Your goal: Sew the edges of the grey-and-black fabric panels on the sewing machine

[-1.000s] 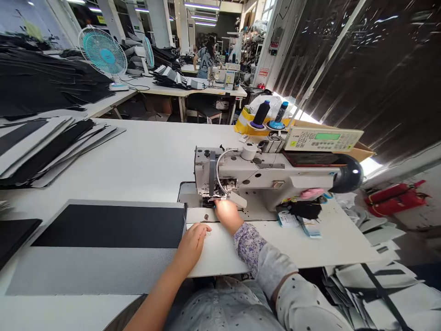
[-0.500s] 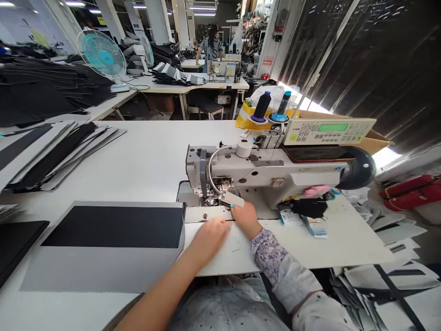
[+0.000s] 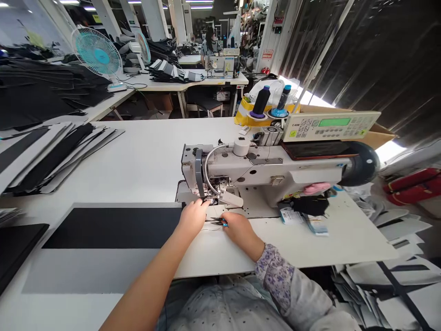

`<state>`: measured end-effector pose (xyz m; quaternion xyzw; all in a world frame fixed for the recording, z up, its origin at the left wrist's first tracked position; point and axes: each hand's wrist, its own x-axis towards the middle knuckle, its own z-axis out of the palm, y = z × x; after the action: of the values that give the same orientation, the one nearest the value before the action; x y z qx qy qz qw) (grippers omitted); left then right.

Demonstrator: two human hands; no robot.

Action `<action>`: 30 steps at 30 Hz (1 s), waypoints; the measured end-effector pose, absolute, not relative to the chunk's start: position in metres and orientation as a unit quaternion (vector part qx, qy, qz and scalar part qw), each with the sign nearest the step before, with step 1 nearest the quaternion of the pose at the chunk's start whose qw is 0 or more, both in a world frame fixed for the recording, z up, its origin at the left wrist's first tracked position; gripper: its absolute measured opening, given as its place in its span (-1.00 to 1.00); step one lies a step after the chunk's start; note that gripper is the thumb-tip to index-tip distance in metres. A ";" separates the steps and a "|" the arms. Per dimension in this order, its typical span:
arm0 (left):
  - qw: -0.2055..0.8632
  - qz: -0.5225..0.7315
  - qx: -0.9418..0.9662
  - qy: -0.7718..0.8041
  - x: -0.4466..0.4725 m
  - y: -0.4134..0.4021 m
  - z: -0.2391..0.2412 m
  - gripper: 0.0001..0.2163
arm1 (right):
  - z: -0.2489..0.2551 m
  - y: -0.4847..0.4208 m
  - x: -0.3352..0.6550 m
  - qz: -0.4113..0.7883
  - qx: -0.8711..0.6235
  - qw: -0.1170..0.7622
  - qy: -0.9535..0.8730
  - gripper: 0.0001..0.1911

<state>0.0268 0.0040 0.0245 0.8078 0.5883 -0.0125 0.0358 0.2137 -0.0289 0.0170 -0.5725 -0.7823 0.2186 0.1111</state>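
Note:
My right hand [image 3: 238,229] is closed around thread snips [image 3: 217,222] with a blue part, their dark blades pointing left over the front of the machine bed. My left hand [image 3: 193,218] is up by the presser foot of the sewing machine [image 3: 248,170], its fingertips pinched together; what they hold, if anything, is too small to make out. A thin thread shows faintly between the hands. Left of the needle lies a grey sheet [image 3: 86,271] with a black panel [image 3: 113,227] on it; my left hand and forearm cover its right end.
Stacked grey and black strips [image 3: 65,156] lie at the left of the table [image 3: 148,151]. Thread cones [image 3: 262,101] and a control panel [image 3: 332,125] stand behind the machine. Black cloth [image 3: 310,205] is under its arm. A person [image 3: 209,43] is at a farther table.
My left hand has moved left and up to the presser foot. My right hand has drawn back from beneath the machine's lamp, slightly down and left, and the snips now show in it.

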 end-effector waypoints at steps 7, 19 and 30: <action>0.103 0.037 0.856 0.505 0.019 -0.015 0.029 -0.73 | 0.013 -0.026 0.204 0.352 -0.527 0.234 -0.737 -0.84; -0.069 0.094 0.728 0.675 -0.104 0.067 0.044 -0.59 | 0.020 -0.027 0.227 0.195 -0.634 0.164 -0.730 -0.72; -0.180 0.123 0.769 0.600 -0.137 0.074 0.069 -0.65 | 0.016 -0.001 0.196 0.098 -0.611 0.106 -0.778 -0.66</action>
<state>-0.1371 0.0739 0.0690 0.7694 0.6003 0.1232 -0.1800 0.1958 -0.0006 0.0156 -0.6110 -0.7783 0.0982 0.1062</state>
